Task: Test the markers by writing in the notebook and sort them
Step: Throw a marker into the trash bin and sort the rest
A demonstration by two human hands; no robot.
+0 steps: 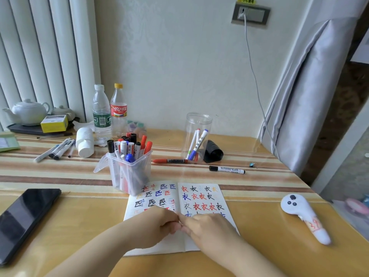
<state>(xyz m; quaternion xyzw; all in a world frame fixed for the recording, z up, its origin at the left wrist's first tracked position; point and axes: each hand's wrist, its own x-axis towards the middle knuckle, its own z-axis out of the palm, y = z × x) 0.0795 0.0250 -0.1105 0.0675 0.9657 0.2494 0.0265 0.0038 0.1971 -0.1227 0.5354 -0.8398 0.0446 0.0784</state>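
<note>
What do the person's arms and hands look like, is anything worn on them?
Both forearms are bare as far as the picture shows: no sleeves in view. The left hand and right hand wear no gloves, and no rings, watch or bracelets are visible.

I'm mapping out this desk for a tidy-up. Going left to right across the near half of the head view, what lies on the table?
Black phone → open notebook, with both hands resting on it → white handheld controller.
</note>
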